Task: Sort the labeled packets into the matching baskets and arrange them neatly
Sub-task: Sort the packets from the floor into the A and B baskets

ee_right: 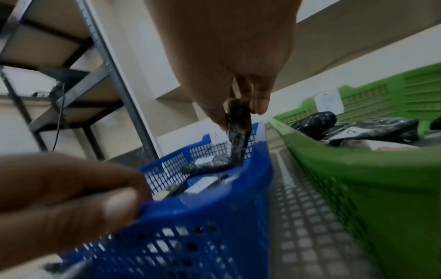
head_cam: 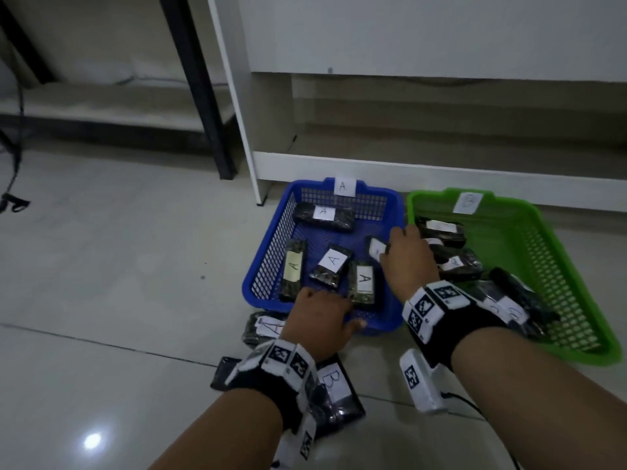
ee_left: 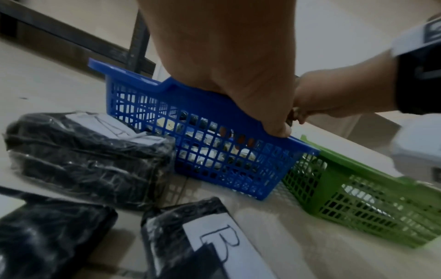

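A blue basket [head_cam: 268,252] labelled A holds several black packets with A labels [head_cam: 330,264]. Beside it on the right, a green basket [head_cam: 556,266] labelled B holds several black packets [head_cam: 458,262]. My left hand [head_cam: 334,312] grips the blue basket's near rim [ee_left: 167,92], fingers inside and thumb outside. My right hand [head_cam: 390,249] pinches one black labelled packet [ee_right: 238,132] by its end, so it hangs into the blue basket's right side. On the floor in front lie an A packet [ee_left: 90,147] and a B packet [ee_left: 214,245].
Both baskets sit on a pale tiled floor against a white cabinet [head_cam: 407,171]. A black rack leg [head_cam: 217,130] stands to the left, with a cable [head_cam: 13,198] at the far left. Another black packet [head_cam: 222,373] lies under my left wrist.
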{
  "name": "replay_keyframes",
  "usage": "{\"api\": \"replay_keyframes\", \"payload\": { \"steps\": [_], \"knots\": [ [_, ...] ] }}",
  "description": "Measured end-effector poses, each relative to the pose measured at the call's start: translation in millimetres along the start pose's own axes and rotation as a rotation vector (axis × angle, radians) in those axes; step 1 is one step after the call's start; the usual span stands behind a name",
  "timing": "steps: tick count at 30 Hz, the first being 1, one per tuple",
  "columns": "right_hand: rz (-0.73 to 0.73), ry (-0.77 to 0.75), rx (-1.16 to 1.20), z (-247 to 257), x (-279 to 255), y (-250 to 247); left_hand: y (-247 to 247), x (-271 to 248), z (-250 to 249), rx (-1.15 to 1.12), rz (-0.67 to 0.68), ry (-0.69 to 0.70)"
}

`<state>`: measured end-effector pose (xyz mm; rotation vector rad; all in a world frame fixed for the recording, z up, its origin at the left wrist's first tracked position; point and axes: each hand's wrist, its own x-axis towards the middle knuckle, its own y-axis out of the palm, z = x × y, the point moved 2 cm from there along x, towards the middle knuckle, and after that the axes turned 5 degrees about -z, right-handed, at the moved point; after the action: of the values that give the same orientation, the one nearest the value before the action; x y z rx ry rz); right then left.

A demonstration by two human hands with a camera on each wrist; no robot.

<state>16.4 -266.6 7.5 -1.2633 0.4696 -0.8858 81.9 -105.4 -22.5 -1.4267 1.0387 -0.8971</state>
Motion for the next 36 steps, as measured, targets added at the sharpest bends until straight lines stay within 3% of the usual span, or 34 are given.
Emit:
{"api": "replay_keyframes", "payload": {
  "steps": [5, 13, 20, 25, 28, 33, 36],
  "knots": [
    [-0.089, -0.076, -0.171, 5, 6, 22, 0, -6, 0, 0.058, -0.028, 0.100],
    [-0.109, 0.289, 0.024, 1, 30, 28, 1, -5, 2, 0.000, -0.051, 0.122],
    [-0.164, 0.152, 0.106, 5, 31, 35, 4, -4, 7, -0.150, -0.207, 0.187],
    [-0.084, 0.043, -0.064, 11, 26, 49, 7, -4, 8, -0.186, -0.229, 0.171],
    [0.055, -0.008, -0.221, 14, 21, 51, 10, -6, 7, -0.194, -0.241, 0.131],
    [0.275, -0.032, -0.367, 14, 21, 55, 12, -7, 7, -0.148, -0.289, 0.135],
    [0.332, -0.003, -0.364, 10, 22, 53, 9, -7, 6, -0.148, -0.277, 0.153]
  ]
}}
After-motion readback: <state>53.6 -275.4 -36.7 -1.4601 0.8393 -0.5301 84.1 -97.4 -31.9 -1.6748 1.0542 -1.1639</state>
